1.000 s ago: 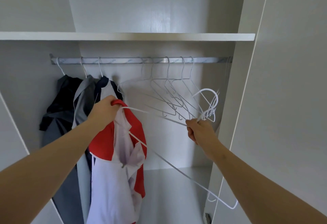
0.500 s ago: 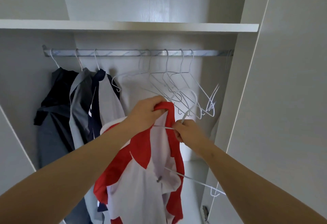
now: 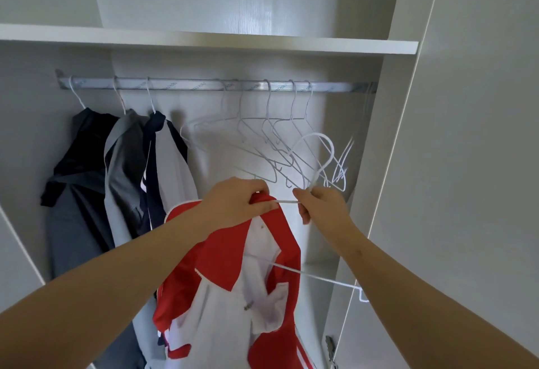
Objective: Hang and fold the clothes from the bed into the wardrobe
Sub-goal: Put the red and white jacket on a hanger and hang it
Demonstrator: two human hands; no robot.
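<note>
A red and white shirt point(image 3: 233, 290) hangs from my left hand point(image 3: 237, 201), which pinches its red collar in front of the open wardrobe. My right hand point(image 3: 322, 203) grips the neck of a white wire hanger point(image 3: 316, 158), just right of the collar. One hanger arm runs into the collar. The other arm point(image 3: 320, 278) comes out through the neck opening and sticks out to the lower right. The hook curls up above my right hand, below the rail point(image 3: 204, 85).
Three garments hang at the rail's left: black point(image 3: 78, 170), grey point(image 3: 124, 164), navy and white point(image 3: 169, 161). Several bare white hangers point(image 3: 262, 141) hang at the rail's right. A shelf point(image 3: 204, 40) lies above. The wardrobe door point(image 3: 466, 164) stands at the right.
My left hand brought the shirt collar right and up to meet my right hand. The hanger's arm has gone into the shirt's neck opening. The hook now points upward.
</note>
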